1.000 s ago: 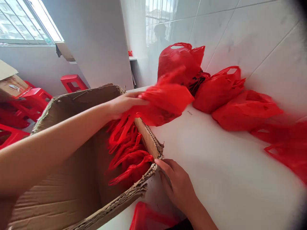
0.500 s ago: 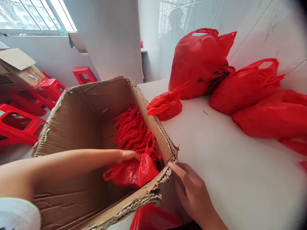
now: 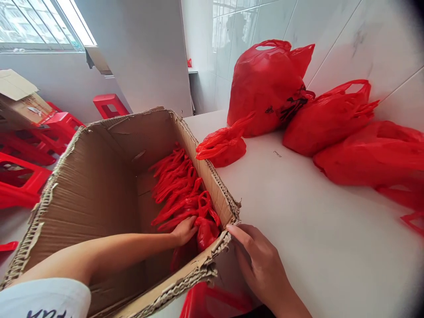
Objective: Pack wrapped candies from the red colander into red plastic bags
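Note:
Into a torn-edged cardboard box [image 3: 76,185] reaches my left hand [image 3: 185,230], its fingers closed against a knotted red plastic bag [image 3: 208,233] in the near right corner. The fingertips are partly hidden by the bag. Behind it, a row of several red plastic bags [image 3: 177,181] lies packed along the box's right wall. My right hand [image 3: 260,260] grips the box's near right corner from outside, thumb at the torn rim and the other fingers mostly hidden below.
On the white table [image 3: 298,229] a small red bag [image 3: 227,148] rests beside the box rim. Large filled red bags [image 3: 265,88] stand along the tiled wall. Red plastic stools [image 3: 111,106] and another cardboard box [image 3: 23,97] are at the left. More red plastic [image 3: 205,302] shows below the box.
My left hand has brought the red bag down into the near right corner, where it now sits more upright beside the row. The right hand keeps its grip on the box; the view shifts slightly.

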{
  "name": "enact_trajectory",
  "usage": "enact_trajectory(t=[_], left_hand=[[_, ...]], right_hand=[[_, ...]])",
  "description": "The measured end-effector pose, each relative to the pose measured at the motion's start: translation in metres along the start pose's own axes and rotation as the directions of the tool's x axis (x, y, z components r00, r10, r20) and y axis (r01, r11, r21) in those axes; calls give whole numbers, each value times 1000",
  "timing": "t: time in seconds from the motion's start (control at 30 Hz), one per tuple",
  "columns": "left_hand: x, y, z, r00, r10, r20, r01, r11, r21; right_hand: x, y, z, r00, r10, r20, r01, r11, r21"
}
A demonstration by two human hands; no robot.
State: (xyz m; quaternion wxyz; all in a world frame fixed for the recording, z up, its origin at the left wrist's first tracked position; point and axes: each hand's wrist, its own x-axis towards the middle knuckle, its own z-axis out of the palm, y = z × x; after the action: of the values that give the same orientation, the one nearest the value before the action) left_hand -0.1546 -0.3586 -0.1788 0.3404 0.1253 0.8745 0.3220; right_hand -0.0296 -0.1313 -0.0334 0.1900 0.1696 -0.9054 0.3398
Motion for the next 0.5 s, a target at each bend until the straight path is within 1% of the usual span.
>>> enact_trajectory(t=[0.03, 0.1, 0.17, 0.23, 0.37, 0.43, 0.5], left_hand=[[-3, 3, -2, 998, 21, -60, -15, 996, 91], [-11, 9, -7, 992, 69, -104, -41, 968, 249], [-17, 14, -12, 991, 107, -84, -68, 924, 375], [-21, 17, -19, 990, 133, -36, -100, 873, 477], [-25, 21, -29, 984, 175, 40, -163, 777, 608], [-27, 23, -30, 977, 211, 38, -186, 745, 641], [-28, 23, -28, 967, 256, 11, -200, 728, 656]], right_hand=[[0, 0, 0, 1000, 2, 2, -2, 1000, 1], [0, -1, 0, 1000, 6, 7, -6, 1000, 1], [-1, -1, 0, 1000, 10, 6, -10, 1000, -2], [-1, -1, 0, 1000, 12, 0, -12, 1000, -5], [0, -2, -1, 1000, 0, -8, 0, 1000, -10], [0, -2, -1, 1000, -1, -8, 1, 1000, -14], [0, -2, -1, 1000, 4, -6, -4, 1000, -14]])
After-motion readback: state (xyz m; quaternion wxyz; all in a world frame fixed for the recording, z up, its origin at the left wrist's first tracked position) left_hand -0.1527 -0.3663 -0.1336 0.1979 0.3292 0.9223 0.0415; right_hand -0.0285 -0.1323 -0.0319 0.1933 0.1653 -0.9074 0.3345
